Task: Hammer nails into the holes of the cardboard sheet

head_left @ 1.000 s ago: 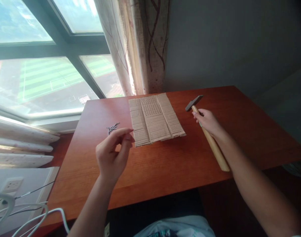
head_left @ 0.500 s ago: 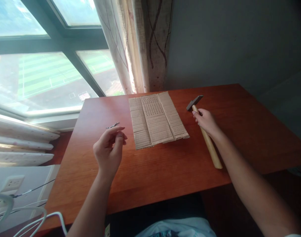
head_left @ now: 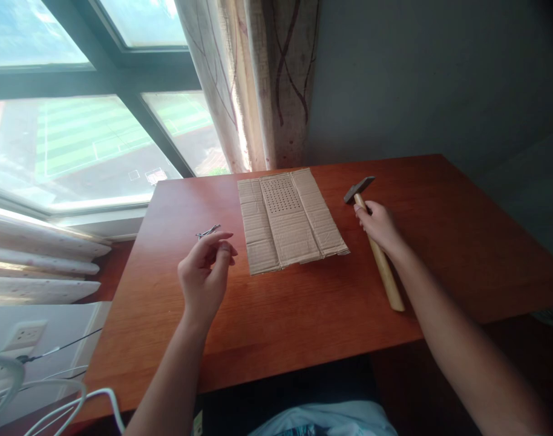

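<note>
My left hand (head_left: 204,272) hovers above the red-brown wooden table (head_left: 304,303), fingers curled into a pinch just in front of a small pile of metal nails (head_left: 207,231); what the fingertips hold, if anything, I cannot make out. My right hand (head_left: 379,224) is wrapped round the wooden handle of a hammer (head_left: 385,272), close to its dark metal head (head_left: 359,189). The handle slants toward me along the table. Between the hands lies a flat, creased sheet of cardboard (head_left: 294,233) with a grid of small holes (head_left: 279,196) in its far part.
A large window (head_left: 77,139) and a patterned curtain (head_left: 267,85) stand behind the table, with a grey wall to the right. White cables (head_left: 68,399) and a wall socket (head_left: 21,336) are at the lower left. The table's near edge runs by my lap.
My left hand has drawn back to the left, away from the cardboard's corner, staying pinched. My right hand stays on the hammer handle, almost unmoved.
</note>
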The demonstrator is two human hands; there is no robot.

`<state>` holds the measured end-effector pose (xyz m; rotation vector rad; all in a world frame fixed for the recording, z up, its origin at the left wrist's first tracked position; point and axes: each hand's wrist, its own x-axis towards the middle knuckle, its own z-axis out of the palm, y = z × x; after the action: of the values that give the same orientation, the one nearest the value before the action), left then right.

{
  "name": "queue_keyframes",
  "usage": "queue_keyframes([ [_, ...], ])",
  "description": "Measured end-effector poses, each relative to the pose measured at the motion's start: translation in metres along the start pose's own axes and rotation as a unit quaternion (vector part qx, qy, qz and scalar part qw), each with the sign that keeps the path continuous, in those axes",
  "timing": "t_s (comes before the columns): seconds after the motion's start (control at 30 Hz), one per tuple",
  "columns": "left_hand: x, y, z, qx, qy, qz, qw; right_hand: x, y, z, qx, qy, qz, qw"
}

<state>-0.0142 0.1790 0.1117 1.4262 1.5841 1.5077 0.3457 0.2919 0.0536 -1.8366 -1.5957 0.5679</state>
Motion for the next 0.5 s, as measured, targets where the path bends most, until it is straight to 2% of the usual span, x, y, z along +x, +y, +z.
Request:
queue_keyframes([
  [0.23, 0.003, -0.004, 0.002, -0.005, -0.042, -0.080, 0.996, -0.005, 0.000, -0.001, -0.017, -0.007, -0.003, 1.000],
  [0.4, 0.005, -0.011, 0.001, -0.005, -0.059, -0.092, 0.994, -0.012, -0.003, -0.010, -0.040, -0.009, -0.014, 0.999],
  [0.47, 0.006, -0.012, 0.000, -0.020, -0.063, -0.102, 0.993, -0.018, -0.012, -0.020, -0.071, 0.028, -0.037, 0.996],
  [0.5, 0.007, -0.011, 0.000, -0.041, -0.065, -0.114, 0.990, -0.023, -0.020, -0.025, -0.093, 0.071, -0.058, 0.991],
])
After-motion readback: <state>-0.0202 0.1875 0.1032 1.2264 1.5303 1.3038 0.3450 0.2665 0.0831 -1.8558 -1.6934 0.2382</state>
